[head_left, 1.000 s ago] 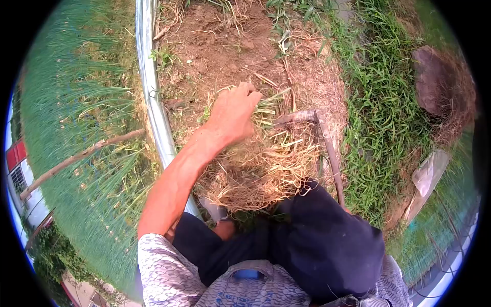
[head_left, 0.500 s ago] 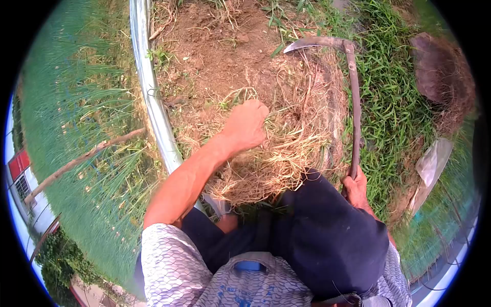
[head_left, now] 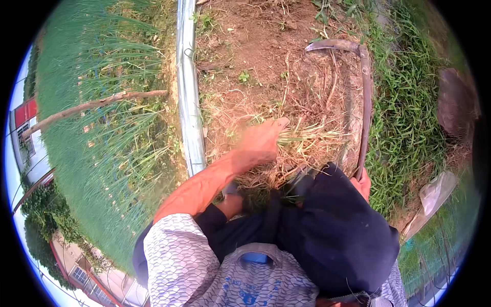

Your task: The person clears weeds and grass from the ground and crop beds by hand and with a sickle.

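Observation:
My left hand (head_left: pixel 261 137) is closed low over the heap of dry grass (head_left: pixel 312 146), with pale green stems showing beside its fingers. Round the wooden handle of a sickle (head_left: pixel 366 97), my right hand (head_left: pixel 362 185) is wrapped beside my right knee. The sickle stands out ahead of that hand, its curved blade pointing left above the bare soil (head_left: pixel 255 56). Part of the heap lies hidden under my left hand and forearm.
A shiny plastic-covered edge (head_left: pixel 188 97) runs along the left of the soil strip. Beyond it are thin green plants (head_left: pixel 102 169) and a wooden pole (head_left: pixel 97 104). Green grass (head_left: pixel 404 107) grows on the right, with a pale plastic sheet (head_left: pixel 434 197) farther out.
The sickle has come off the grass heap, up and to the right. My left hand has moved back toward my body, over the heap. The whole view has shifted a little.

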Demonstrator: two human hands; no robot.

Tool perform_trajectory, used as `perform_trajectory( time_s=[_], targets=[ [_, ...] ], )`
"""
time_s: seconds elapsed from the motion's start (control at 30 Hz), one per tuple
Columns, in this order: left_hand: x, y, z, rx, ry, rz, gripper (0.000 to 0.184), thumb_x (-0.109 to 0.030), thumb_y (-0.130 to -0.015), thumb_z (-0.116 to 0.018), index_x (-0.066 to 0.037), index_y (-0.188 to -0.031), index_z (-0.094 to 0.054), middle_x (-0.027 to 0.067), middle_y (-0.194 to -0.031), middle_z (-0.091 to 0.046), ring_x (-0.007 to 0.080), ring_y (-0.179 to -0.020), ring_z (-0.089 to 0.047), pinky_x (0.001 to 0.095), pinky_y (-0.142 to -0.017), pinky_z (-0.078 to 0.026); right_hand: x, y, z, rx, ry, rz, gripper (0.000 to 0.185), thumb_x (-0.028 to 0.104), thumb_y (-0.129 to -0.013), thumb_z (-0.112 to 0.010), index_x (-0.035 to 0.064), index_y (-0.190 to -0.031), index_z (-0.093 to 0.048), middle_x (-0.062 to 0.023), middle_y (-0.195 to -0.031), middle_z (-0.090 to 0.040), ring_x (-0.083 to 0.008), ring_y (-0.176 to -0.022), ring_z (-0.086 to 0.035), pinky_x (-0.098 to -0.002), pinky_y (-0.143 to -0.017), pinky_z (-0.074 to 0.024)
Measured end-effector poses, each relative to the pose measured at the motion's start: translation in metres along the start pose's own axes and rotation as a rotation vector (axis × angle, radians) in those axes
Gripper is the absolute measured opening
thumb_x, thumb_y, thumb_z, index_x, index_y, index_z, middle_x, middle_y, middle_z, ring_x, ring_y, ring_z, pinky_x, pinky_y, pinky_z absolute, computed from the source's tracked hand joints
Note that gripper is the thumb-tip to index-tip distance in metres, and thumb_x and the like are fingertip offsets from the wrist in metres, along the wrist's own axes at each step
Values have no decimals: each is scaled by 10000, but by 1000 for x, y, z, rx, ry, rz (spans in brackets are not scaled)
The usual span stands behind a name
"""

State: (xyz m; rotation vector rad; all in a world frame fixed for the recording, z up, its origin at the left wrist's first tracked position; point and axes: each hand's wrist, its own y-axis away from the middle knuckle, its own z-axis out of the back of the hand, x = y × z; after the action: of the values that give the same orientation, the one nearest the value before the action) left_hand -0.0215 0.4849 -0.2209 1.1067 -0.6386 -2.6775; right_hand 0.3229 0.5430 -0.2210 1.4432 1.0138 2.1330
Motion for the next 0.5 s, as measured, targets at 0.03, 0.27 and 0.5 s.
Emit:
perform_trajectory(
  time_s=[0.03, 0.27, 0.5],
  targets=[
    [6, -7, 13, -177, 52, -4, 527, -100, -776, -594, -69, -1291, -489, 193, -1082, -608, 365, -959, -604, 443, -817, -481, 12, 3, -3, 7, -28, -26, 110, 6, -763, -495, 71, -839, -449, 3, -593, -430, -98, -396, -394, -248, -352, -336],
    [-23, -21, 188, -573, 556, 282, 241, -208, -913, -543, -9, -1040, -587, 113, -928, -646, 173, -845, -620, 313, -731, -504, 31, -10, 1, 22, 21, 52, 106, 33, -777, -513, 61, -852, -444, -9, -597, -449, -103, -380, -410, -251, -343, -351],
    [-35, -58, 172, -731, -188, 172, 326, -240, -882, -577, 8, -1093, -554, 158, -1023, -619, 223, -917, -632, 363, -768, -526, 55, -17, -5, -1, -86, 101, 159, 40, -785, -562, 67, -876, -433, -8, -580, -436, -107, -370, -412, -253, -343, -355]
  ],
)
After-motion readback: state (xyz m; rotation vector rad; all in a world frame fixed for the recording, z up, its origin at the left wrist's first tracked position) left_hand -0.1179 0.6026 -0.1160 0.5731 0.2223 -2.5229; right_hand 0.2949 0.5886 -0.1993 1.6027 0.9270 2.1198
